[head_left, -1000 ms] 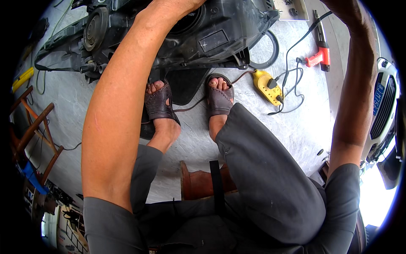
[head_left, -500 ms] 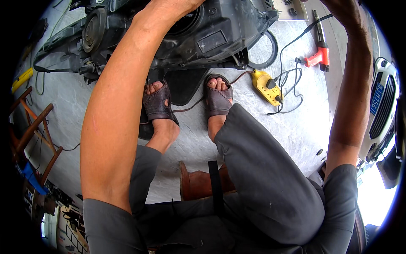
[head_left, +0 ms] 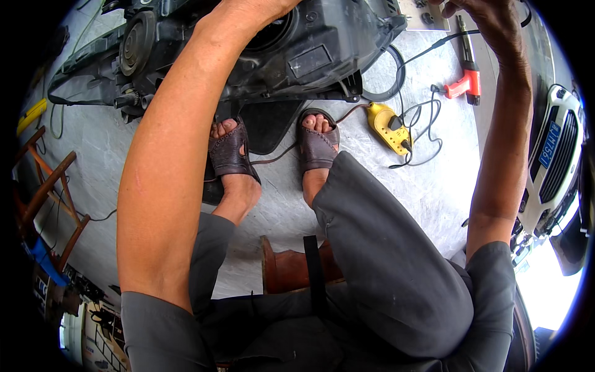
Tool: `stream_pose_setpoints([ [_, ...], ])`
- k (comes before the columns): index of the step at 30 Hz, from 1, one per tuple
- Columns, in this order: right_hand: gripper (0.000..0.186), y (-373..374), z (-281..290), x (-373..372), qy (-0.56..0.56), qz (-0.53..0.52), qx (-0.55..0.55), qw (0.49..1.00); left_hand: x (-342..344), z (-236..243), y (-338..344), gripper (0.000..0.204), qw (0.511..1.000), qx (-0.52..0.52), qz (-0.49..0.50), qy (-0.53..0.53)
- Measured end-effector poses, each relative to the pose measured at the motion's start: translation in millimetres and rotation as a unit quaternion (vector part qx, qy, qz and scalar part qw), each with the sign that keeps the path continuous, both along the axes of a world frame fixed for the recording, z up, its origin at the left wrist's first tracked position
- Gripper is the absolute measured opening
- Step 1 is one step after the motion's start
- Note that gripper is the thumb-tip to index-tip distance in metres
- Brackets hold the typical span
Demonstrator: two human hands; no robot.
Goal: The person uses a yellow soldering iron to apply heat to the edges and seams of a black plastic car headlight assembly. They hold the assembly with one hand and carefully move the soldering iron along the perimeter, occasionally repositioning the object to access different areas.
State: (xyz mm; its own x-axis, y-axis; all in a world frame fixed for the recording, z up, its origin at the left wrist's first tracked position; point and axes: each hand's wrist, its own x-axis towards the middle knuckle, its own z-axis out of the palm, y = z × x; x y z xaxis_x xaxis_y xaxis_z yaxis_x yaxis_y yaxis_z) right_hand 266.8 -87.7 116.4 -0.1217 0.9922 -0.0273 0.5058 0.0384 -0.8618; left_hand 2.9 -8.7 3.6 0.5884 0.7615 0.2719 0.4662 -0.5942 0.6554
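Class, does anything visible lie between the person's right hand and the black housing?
Yes: in this view the pale tray lies between the right hand and black housing, though apparently lower, so probably no obstruction.

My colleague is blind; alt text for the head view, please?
A person's left hand extends over a large black plastic housing, right hand near a black cable; a yellow power strip and red heat gun lie nearby.

Pale grey marbled floor (head_left: 434, 204) across the middle, brown-barred frame (head_left: 49, 185) at the left edge, reddish-brown seat (head_left: 288, 271) at lower centre, white car (head_left: 558, 158) at right, bright daylight (head_left: 546, 291) lower right.
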Motion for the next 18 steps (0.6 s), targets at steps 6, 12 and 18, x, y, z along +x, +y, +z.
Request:
stream_pose_setpoints([
  [6,0.027,-11,-15,17,0.061,-0.066,-0.054,0.994,7,-4,-1,0.022,1.0,-0.017,-0.008,-0.018],
  [12,0.03,-22,-35,20,0.12,-0.112,-0.034,0.986,-5,8,-1,0.023,0.999,-0.023,0.021,0.013],
  [18,0.032,-47,-30,19,0.079,-0.199,-0.011,0.977,-6,7,0,0.023,0.999,-0.02,0.023,0.016],
])
